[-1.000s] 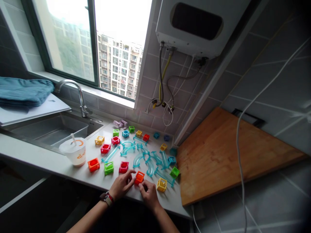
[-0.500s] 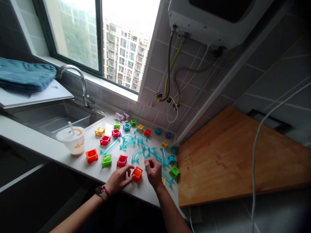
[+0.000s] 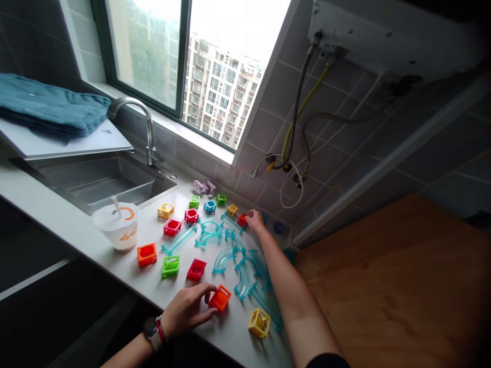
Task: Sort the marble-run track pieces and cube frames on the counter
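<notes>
My left hand (image 3: 188, 308) rests at the counter's front edge, thumb and index finger closed on the left side of an orange hollow cube block (image 3: 220, 298). Stretched toward the back wall, my right hand (image 3: 254, 221) has its fingertips closed at a small red-orange cube block (image 3: 242, 220). Translucent teal curved track pieces (image 3: 224, 259) lie between the hands. A crimson cube block (image 3: 196, 269) and a green cube block (image 3: 171, 266) sit left of the tracks. Nearer my right forearm stands a yellow cube block (image 3: 260, 323).
A lidded drink cup (image 3: 117, 225) stands beside the sink (image 3: 95, 179) and faucet (image 3: 150, 133). Several more coloured blocks line the back and left of the counter. A wooden board (image 3: 368, 276) leans on the right. Hoses (image 3: 299, 102) hang above the back corner.
My right hand has moved from beside the front orange block to the red-orange block at the back. My left hand stays at the orange block. The view has shifted.
</notes>
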Action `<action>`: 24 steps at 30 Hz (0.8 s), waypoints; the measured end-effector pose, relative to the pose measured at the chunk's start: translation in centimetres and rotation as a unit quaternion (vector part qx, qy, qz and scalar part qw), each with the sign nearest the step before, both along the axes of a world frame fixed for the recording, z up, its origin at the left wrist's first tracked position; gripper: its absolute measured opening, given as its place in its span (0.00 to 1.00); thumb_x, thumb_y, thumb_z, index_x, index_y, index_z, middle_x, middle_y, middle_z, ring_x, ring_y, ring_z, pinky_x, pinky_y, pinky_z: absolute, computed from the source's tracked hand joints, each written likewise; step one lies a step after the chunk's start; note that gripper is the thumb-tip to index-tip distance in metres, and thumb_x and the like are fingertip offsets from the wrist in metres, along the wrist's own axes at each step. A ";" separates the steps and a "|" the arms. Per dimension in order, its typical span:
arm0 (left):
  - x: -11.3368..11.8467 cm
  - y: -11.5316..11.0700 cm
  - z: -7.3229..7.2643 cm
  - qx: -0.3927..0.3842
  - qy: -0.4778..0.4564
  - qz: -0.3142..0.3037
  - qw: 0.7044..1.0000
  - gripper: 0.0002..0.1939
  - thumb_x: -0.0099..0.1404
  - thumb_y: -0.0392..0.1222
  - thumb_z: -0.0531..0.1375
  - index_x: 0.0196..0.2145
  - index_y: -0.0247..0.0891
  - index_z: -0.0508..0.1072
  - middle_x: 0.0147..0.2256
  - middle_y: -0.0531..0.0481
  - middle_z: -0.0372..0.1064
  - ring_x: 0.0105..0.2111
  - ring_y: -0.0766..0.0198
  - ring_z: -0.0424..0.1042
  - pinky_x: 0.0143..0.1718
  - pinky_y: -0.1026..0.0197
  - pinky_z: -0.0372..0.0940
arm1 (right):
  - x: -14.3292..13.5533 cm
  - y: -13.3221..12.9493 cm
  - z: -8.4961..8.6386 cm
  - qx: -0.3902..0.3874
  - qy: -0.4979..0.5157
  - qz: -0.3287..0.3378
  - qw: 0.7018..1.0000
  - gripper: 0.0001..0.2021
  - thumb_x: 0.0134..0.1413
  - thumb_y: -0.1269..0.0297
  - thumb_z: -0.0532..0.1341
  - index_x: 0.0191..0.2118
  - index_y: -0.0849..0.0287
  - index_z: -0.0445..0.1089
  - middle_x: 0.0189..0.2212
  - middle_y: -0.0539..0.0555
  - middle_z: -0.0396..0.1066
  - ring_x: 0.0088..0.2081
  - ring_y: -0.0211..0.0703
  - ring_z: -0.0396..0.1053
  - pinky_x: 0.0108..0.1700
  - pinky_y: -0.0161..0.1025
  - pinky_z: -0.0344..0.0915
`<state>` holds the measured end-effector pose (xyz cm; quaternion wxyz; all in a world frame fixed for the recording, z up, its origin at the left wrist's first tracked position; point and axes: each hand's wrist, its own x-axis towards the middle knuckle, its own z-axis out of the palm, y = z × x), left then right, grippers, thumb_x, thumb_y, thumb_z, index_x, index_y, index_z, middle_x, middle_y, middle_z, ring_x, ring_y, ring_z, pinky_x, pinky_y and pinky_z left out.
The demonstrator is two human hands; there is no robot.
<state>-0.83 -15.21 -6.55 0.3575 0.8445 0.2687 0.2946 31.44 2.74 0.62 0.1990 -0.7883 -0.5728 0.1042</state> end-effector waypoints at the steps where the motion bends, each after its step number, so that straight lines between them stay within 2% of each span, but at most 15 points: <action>1: 0.0 0.0 0.0 0.003 -0.001 -0.003 1.000 0.16 0.66 0.48 0.65 0.50 0.44 0.74 0.35 0.52 0.76 0.27 0.65 0.74 0.30 0.65 0.67 | 0.2 0.5 -0.2 -0.011 -0.023 0.006 1.000 0.16 0.68 0.59 0.63 0.57 0.59 0.70 0.55 0.59 0.71 0.51 0.50 0.73 0.52 0.52 0.74; 7: 0.0 0.1 -0.4 0.008 0.014 -0.013 1.000 0.15 0.67 0.47 0.64 0.51 0.43 0.73 0.36 0.51 0.76 0.26 0.65 0.73 0.28 0.65 0.65 | 1.4 2.1 -0.4 -0.068 -0.135 0.094 0.984 0.18 0.68 0.59 0.63 0.59 0.58 0.68 0.58 0.59 0.69 0.54 0.52 0.72 0.54 0.54 0.72; 14: 0.1 0.0 -0.5 0.005 0.016 -0.011 1.000 0.12 0.69 0.47 0.63 0.48 0.44 0.74 0.34 0.52 0.75 0.29 0.63 0.74 0.31 0.63 0.66 | 1.7 2.0 0.0 -0.116 -0.225 0.218 0.942 0.21 0.67 0.61 0.64 0.62 0.56 0.67 0.64 0.60 0.63 0.60 0.57 0.67 0.59 0.59 0.68; 18: 0.0 0.0 -0.7 0.000 0.025 -0.022 0.999 0.12 0.70 0.47 0.61 0.50 0.44 0.72 0.36 0.51 0.75 0.28 0.64 0.73 0.31 0.62 0.65 | 1.2 1.9 0.2 -0.134 -0.256 0.235 0.928 0.18 0.68 0.61 0.63 0.60 0.55 0.68 0.64 0.59 0.64 0.59 0.55 0.68 0.59 0.58 0.69; 24: 0.0 0.0 -0.7 0.001 0.033 -0.020 0.999 0.11 0.70 0.45 0.61 0.49 0.44 0.71 0.36 0.51 0.75 0.30 0.63 0.74 0.31 0.62 0.65 | 1.2 1.7 -0.1 -0.148 -0.268 0.200 0.931 0.16 0.68 0.59 0.63 0.57 0.58 0.70 0.57 0.59 0.70 0.53 0.51 0.72 0.54 0.54 0.72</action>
